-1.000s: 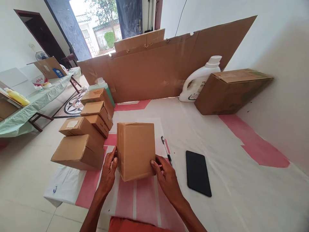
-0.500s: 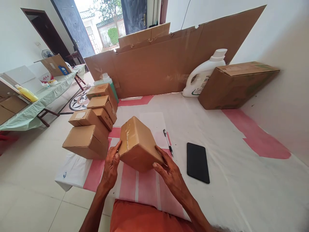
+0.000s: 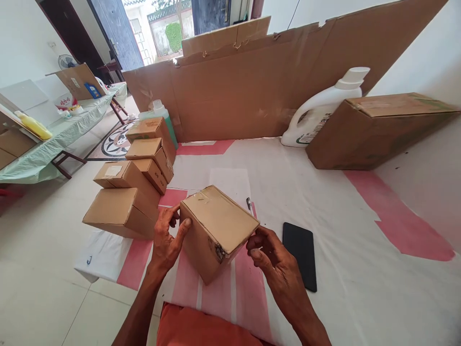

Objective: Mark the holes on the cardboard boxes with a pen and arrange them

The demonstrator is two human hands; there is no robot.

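A brown cardboard box (image 3: 219, 216) is tilted between my hands at the front of the table, a dark smudged, worn patch on its near corner. My left hand (image 3: 168, 240) grips its left edge, thumb on the near side and fingers at the far left corner. At the right corner, the fingertips of my right hand (image 3: 275, 259) hold the box, with the thumb bent below. Whether the box's lower edge touches the table is hard to see. Beyond the box lies a pen (image 3: 249, 205), partly hidden. A black tablet-like slab (image 3: 298, 252) lies just past my right hand.
Several cardboard boxes (image 3: 111, 206) stand in a cluster on the left, with a bottle of green liquid (image 3: 166, 120) behind. A tall cardboard sheet (image 3: 230, 101) walls the back. On the right are a white jug (image 3: 324, 108) and a large carton (image 3: 360, 137).
The box has been turned over between my hands, so a different face and the smudged corner now show. My right hand has shifted to its right corner. The view has moved slightly.
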